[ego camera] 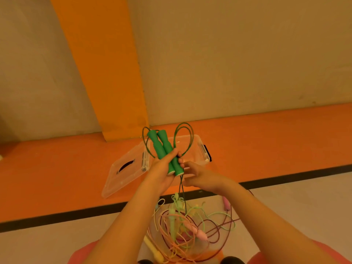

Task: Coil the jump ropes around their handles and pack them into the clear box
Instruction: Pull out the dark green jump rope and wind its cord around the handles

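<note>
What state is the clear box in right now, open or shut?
Open. The clear box has no cover on top; its lid lies beside it, to its left.

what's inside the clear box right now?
No rope shows in the far part of the box; the orange floor shows through it. Its near part is covered by the left hand, green handles and right hand.

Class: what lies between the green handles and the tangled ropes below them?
Head view: a dark cord hanging from the green handles toward the tangled ropes.
</note>
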Available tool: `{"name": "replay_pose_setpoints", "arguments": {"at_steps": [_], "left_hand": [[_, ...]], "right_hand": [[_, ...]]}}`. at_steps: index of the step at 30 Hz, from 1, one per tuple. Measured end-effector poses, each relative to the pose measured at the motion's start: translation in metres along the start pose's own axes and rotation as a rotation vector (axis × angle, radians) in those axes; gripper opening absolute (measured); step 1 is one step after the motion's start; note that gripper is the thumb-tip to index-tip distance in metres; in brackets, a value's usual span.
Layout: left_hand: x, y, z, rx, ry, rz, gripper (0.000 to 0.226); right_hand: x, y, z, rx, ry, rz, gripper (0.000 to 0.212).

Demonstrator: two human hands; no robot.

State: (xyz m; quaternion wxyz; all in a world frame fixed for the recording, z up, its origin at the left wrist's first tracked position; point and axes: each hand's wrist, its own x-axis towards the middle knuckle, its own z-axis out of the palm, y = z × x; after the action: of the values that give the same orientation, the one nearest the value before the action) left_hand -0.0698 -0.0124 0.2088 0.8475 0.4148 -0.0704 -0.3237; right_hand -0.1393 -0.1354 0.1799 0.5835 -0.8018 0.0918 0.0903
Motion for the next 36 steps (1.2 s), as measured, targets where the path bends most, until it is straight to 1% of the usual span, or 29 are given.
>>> {"name": "replay_pose_setpoints", "arguments": {"at_steps": [3,4,6,8,11,14,16,18,22,24,26,27,29,30,32,34,35,36], "left_hand": [[-0.001,0.005,0.000,-0.091,-0.017,-0.024,0.009],[-0.001,0.006,0.000,-0.078,-0.016,-0.025,0.008],[-0.002,0.006,-0.002,-0.017,-0.007,-0.012,0.005],[-0.002,0.008,-0.006,0.041,0.002,0.008,0.010],[-0.003,0.012,-0.012,0.140,0.018,-0.013,0.013],[-0.005,0.008,-0.014,0.297,-0.026,-0.045,0.018],[-0.009,0.002,-0.011,0.372,-0.080,-0.069,0.018],[-0.011,-0.004,-0.007,0.384,-0.111,-0.090,0.017],[-0.009,-0.012,-0.005,0.442,-0.157,-0.068,0.014],[-0.009,-0.015,-0.004,0.463,-0.143,-0.052,0.010],[-0.010,-0.017,-0.002,0.490,-0.089,-0.029,0.007],[-0.010,-0.017,-0.001,0.479,-0.060,-0.013,0.009],[-0.008,-0.015,0.000,0.386,-0.013,0.009,0.011],[-0.008,-0.013,0.001,0.325,-0.004,0.012,0.011],[-0.007,-0.010,0.003,0.217,-0.007,0.010,0.009],[-0.007,-0.007,0.005,0.140,-0.007,0.010,0.008],[-0.007,-0.006,0.006,0.095,-0.005,0.006,0.008],[-0.007,-0.005,0.007,0.047,-0.006,0.001,0.009]], "right_hand": [[0.010,0.005,0.009,-0.087,0.153,-0.014,0.008],[0.012,0.007,0.010,-0.087,0.189,-0.011,0.007],[0.018,0.012,0.010,-0.068,0.234,-0.018,0.020],[0.017,0.006,0.007,0.000,0.294,-0.048,0.026],[0.008,-0.018,-0.006,0.282,0.449,-0.159,0.021],[-0.005,-0.040,-0.024,0.485,0.549,-0.321,0.016],[-0.017,-0.051,-0.031,0.580,0.576,-0.401,0.016],[-0.025,-0.060,-0.033,0.641,0.575,-0.455,0.017],[-0.030,-0.069,-0.028,0.713,0.510,-0.515,0.019],[-0.030,-0.070,-0.028,0.759,0.481,-0.518,0.018],[-0.027,-0.065,-0.031,0.804,0.473,-0.503,0.016],[-0.024,-0.060,-0.033,0.818,0.475,-0.476,0.015],[-0.020,-0.047,-0.040,0.777,0.440,-0.370,0.018],[-0.018,-0.040,-0.041,0.706,0.390,-0.297,0.024],[-0.011,-0.019,-0.037,0.463,0.204,-0.160,0.039],[-0.002,0.001,-0.023,0.147,0.014,-0.072,0.050],[0.004,0.011,-0.013,0.006,-0.043,-0.052,0.053],[0.009,0.018,-0.002,-0.104,-0.060,-0.031,0.054]]}}
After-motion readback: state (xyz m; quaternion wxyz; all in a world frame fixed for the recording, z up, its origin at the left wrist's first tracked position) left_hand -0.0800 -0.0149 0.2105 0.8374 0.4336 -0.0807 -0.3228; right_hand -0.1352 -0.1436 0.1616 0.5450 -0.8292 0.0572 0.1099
